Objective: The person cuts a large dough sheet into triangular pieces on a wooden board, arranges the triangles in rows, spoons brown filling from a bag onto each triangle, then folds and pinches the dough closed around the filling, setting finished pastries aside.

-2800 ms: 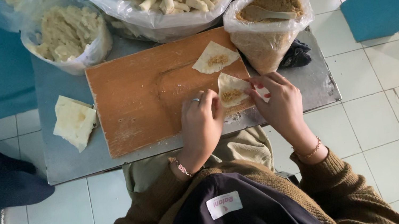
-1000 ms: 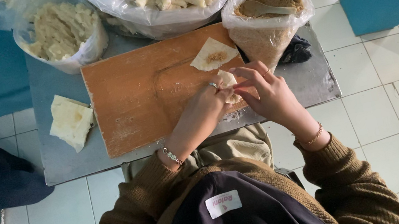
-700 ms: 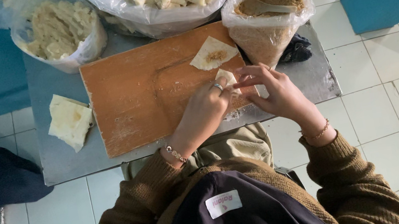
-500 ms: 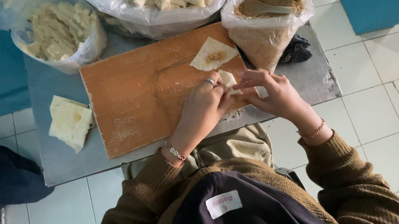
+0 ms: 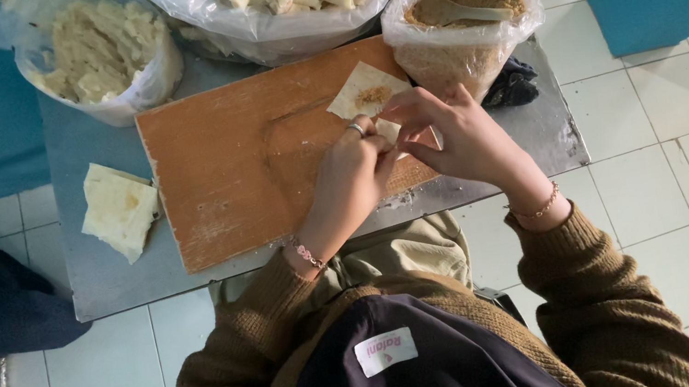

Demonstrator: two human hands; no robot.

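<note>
On the metal table (image 5: 112, 279), at nine o'clock, a stack of pale wrappers (image 5: 118, 208) lies within reach beside the wooden board (image 5: 245, 159). At centre the left hand (image 5: 351, 174) and right hand (image 5: 461, 137) meet, fingers pinched shut around a small roll (image 5: 388, 129), probably to keep it tight. At twelve o'clock a filled wrapper (image 5: 366, 92) waits; at one o'clock stands a bag of brown filling (image 5: 464, 15) with a spoon (image 5: 456, 11).

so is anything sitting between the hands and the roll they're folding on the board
Nothing visible does. The left hand and right hand both already touch the small pale pastry roll over the orange wooden board. The flat filled wrapper lies just beyond, apart from it.
</note>
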